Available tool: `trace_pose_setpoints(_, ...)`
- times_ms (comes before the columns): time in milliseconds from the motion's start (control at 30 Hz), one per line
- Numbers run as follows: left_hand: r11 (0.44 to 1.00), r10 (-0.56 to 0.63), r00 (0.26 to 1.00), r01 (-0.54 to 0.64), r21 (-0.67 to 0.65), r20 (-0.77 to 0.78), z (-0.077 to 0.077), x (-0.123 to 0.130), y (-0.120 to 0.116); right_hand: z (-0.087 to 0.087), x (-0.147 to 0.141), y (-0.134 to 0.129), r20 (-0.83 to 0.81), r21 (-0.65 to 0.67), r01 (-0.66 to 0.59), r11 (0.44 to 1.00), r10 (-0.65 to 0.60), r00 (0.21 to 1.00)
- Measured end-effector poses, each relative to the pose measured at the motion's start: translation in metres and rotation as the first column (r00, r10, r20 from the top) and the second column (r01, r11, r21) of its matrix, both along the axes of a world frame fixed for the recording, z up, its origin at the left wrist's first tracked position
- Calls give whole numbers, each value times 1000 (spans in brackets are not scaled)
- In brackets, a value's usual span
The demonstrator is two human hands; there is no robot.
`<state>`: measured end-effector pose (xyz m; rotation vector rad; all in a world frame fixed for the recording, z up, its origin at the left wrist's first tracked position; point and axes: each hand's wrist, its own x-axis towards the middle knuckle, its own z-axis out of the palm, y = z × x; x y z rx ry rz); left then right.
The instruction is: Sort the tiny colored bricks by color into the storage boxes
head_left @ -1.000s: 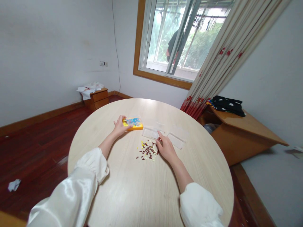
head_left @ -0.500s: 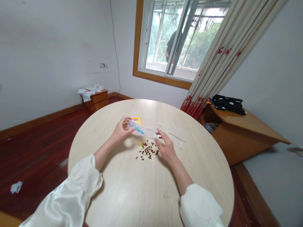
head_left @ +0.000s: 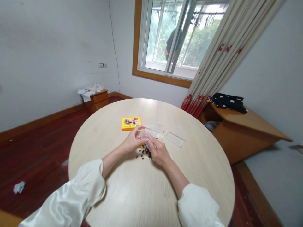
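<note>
Above the middle of the table, both hands grip a clear plastic case (head_left: 148, 142), tilted, with something blue showing in it. My left hand (head_left: 133, 139) is closed round its left side, thumb toward me. My right hand (head_left: 160, 153) is closed on its right side. Below lie small dark brown, cream and yellow building bricks (head_left: 142, 154), partly hidden by the hands and the case. A yellow box (head_left: 131, 124) with a printed top lies just beyond my left hand. Behind my right hand, a clear tray (head_left: 156, 133) rests on the table.
Another clear shallow tray (head_left: 174, 139) lies farther right on the round pale wooden table (head_left: 132, 195). A tilted wooden cabinet (head_left: 241, 132) with dark cloth (head_left: 229, 102) on it stands at the right, near the curtain. Papers (head_left: 91, 89) lie on a small cabinet at the back left.
My left hand has brought the clear case right and toward me, uncovering the yellow box. My right hand has moved left and closed on the case.
</note>
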<state>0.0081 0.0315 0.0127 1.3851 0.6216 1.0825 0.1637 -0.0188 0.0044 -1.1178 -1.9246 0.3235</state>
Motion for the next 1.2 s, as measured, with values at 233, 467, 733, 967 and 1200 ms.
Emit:
trace_pose_setpoints(233, 998, -66, 998, 65, 11, 13, 1, -3, -1, -7, 6, 6, -187, -18, 93, 995, -95, 978)
trace_pose_setpoints(467, 988, -148, 988, 150, -28, 51, 5, -5, -1, -4, 16, 9, -249, -22, 224, 974, -223, 942)
trace_pose_setpoints(733, 942, -56, 986, 104, 320, -157, 6, -7, -3, -8, 21, 17, -159, 29, 352, 936, -343, 926)
trace_pose_setpoints(967, 771, -75, 896, 331, 544, -438, 15, -7, -22, -23, 29, 29, -208, -32, 427, 903, -424, 881)
trace_pose_setpoints(1200, 677, -47, 833, 433, 595, -552, 19, -8, -26, -25, 28, 30, -290, -82, 392, 916, -398, 870)
